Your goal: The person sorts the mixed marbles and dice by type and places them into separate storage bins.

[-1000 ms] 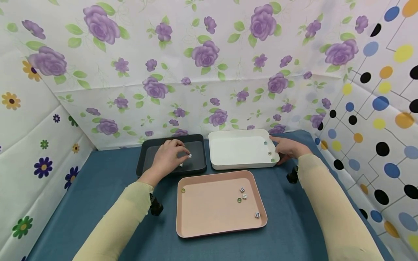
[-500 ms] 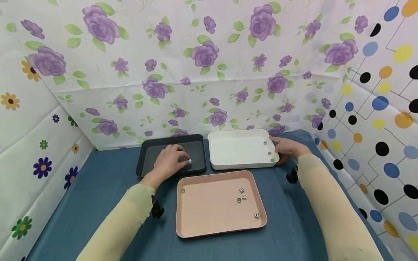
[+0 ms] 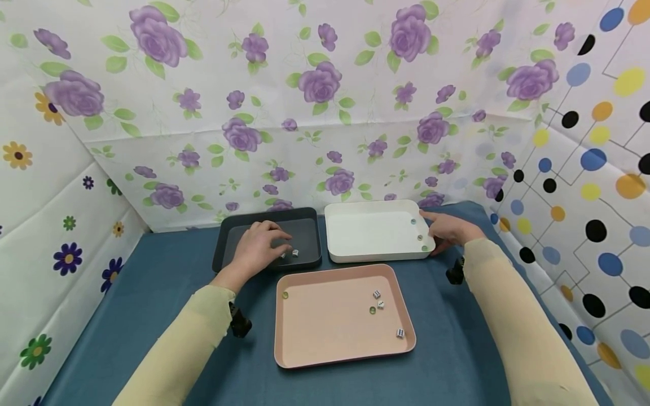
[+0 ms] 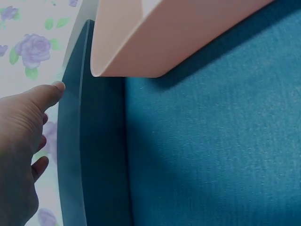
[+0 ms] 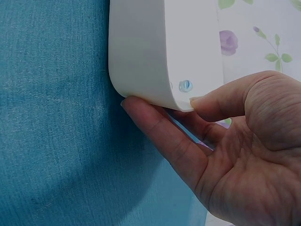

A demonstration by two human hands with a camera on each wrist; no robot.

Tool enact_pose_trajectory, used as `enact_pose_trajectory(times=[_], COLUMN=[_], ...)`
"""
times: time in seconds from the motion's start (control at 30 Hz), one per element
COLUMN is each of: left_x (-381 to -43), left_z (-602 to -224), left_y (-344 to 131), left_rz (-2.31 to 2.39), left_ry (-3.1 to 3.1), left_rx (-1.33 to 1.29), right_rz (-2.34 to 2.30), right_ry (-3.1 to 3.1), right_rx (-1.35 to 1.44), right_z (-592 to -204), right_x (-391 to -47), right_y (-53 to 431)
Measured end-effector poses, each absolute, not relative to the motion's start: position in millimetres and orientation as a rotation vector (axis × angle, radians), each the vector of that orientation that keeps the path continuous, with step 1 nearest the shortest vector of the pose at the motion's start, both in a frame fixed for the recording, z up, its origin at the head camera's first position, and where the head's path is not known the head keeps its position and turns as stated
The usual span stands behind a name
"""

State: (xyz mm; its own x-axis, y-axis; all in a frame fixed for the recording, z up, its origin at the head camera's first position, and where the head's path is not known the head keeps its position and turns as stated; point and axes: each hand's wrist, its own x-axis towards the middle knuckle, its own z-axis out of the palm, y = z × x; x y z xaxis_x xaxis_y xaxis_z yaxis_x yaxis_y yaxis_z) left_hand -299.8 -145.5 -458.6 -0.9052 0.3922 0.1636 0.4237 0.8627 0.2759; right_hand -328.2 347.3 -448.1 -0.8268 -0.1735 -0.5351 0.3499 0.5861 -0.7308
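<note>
My left hand [image 3: 259, 247] hovers over the black tray [image 3: 219, 248] with its fingers parted and nothing held. Just beside its fingertips, two white dice lie in that tray, one die [image 3: 295, 253] in plain sight and the other die [image 3: 282, 255] partly hidden by the hand. At the right end of the white tray [image 3: 370, 258], my right hand [image 3: 449, 230] pinches the wall, thumb at the rim and fingers against the outside in the right wrist view. Inside the white tray are several small glass beads, among them a bluish bead [image 5: 186, 85].
Closer to me, a pink tray [image 3: 330, 361] holds three dice, one being a die [image 3: 400, 333], and two greenish beads, including a bead [image 3: 285, 295]. Blue cloth [image 3: 218, 372] covers the table. A flowered curtain [image 3: 284, 152] stands behind the trays.
My left hand has lowered a die into the black tray, let go of it, and drawn slightly back to the left. The right hand keeps its place on the white tray.
</note>
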Motion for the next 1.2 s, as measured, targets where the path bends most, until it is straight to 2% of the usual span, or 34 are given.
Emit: enact_pose_trajectory(times=[0.7, 1.2], left_x=[-289, -271], left_z=[-421, -399], left_y=[-139, -117], left_rz=[-0.775, -0.801], left_ry=[-2.698, -2.502], left_rx=[-0.691, -0.890], right_rz=[-1.202, -1.211], right_ry=[2.253, 2.246], right_rx=[0.146, 0.136], right_z=[-450, -448], right_x=[-329, -328], right_y=[347, 348])
